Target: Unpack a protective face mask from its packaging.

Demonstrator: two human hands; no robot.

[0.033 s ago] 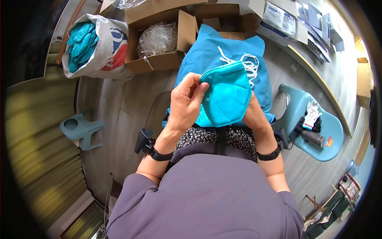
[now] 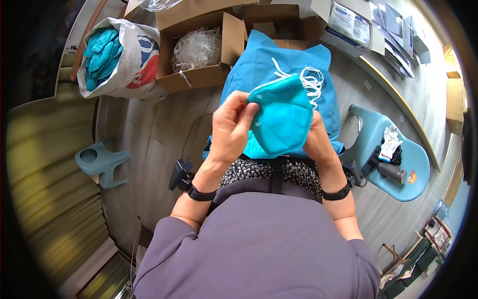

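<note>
A teal folded face mask point(image 2: 285, 122) is held above the blue cloth point(image 2: 244, 70) spread over my lap. My left hand point(image 2: 232, 127) pinches its upper left edge between thumb and fingers. At the mask's right edge, my right hand point(image 2: 318, 139) grips it, the fingertips partly hidden behind the mask. White ear loops point(image 2: 312, 82) lie in a loose tangle on the cloth just beyond the mask. Below the mask's lower left side shows a lighter teal edge point(image 2: 253, 149); whether it belongs to a second mask I cannot tell.
A white bag point(image 2: 134, 70) of teal masks stands far left, beside a cardboard box point(image 2: 199, 77) with tangled white loops. A blue stool point(image 2: 416, 174) at right carries gloves point(image 2: 390, 144) and a dark flask point(image 2: 392, 173). A smaller stool point(image 2: 102, 162) stands left.
The mask has turned slightly between my hands, and its front looks a little narrower. My left hand has shifted very slightly left.
</note>
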